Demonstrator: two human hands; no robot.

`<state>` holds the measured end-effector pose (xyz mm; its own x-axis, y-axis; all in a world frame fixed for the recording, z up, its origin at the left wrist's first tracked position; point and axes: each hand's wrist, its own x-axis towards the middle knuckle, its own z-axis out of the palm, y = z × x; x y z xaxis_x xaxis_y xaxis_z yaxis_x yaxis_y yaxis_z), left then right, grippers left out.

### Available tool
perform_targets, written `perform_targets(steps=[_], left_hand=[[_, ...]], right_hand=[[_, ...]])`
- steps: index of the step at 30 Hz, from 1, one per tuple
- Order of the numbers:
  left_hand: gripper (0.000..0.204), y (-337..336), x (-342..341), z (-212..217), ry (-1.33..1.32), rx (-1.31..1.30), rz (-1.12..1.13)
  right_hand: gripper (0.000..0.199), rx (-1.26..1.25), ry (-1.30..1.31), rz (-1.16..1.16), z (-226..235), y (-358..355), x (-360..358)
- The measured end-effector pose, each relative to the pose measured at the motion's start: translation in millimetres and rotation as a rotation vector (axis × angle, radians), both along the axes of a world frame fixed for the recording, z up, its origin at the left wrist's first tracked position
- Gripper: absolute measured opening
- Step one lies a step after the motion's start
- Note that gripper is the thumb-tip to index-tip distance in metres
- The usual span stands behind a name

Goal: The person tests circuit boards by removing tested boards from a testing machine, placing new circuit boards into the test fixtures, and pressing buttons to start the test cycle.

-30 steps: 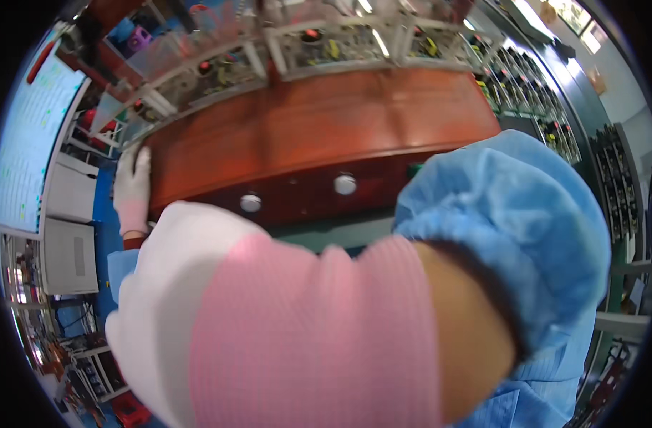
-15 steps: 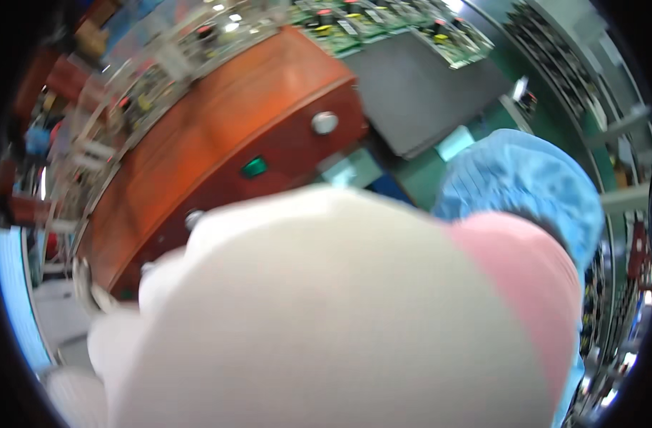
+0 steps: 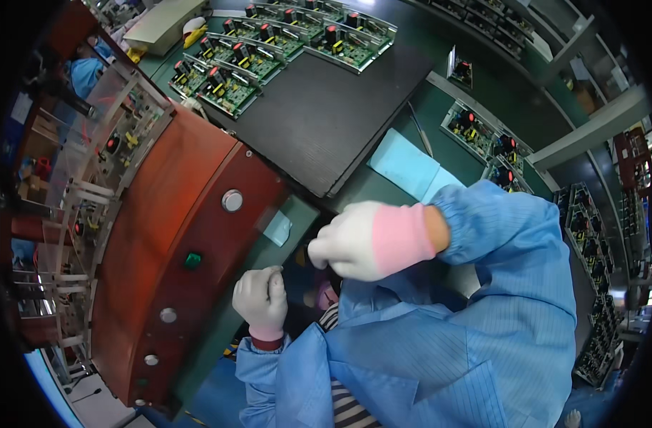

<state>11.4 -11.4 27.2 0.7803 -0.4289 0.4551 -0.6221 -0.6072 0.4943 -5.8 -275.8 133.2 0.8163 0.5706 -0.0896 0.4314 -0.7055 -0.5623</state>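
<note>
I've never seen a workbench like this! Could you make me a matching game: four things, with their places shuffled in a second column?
Things
1. Left hand
2. Black slab
3. Green button
4. Right hand

Places
A. Set in the front of the red machine
B. Gloved, the farther hand from the red machine
C. With circuit boards along its far edge
D. Gloved, the nearer hand to the red machine

Pairs: 1-D, 2-C, 3-A, 4-B
</note>
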Motion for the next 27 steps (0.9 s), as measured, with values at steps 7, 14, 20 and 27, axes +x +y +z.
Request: perform_targets(steps=[7, 14, 20, 27], left_hand=[[0.015, 0.5, 5.4, -3.6, 0.062, 0.030, 0.120], [0.025, 16.9, -10.1, -35.8, 0.009, -0.101, 0.212], [0.035, -5.2, -6.2, -45.0, -0.371, -0.179, 0.260], [0.039, -12.0, 4.1, -44.8, -0.542, -0.222, 0.285]], right_hand=[[0.009, -0.028, -0.261, 0.337, -53.8, 85.5, 26.5], [0.014, 0.747, -0.407, 0.497, -75.5, 113.1, 53.6], [0.014, 0.870, -0.551, 0.509, -95.5, 117.6, 59.7], [0.013, 0.887, -0.533, 0.515, -92.1, 118.6, 62.6]])
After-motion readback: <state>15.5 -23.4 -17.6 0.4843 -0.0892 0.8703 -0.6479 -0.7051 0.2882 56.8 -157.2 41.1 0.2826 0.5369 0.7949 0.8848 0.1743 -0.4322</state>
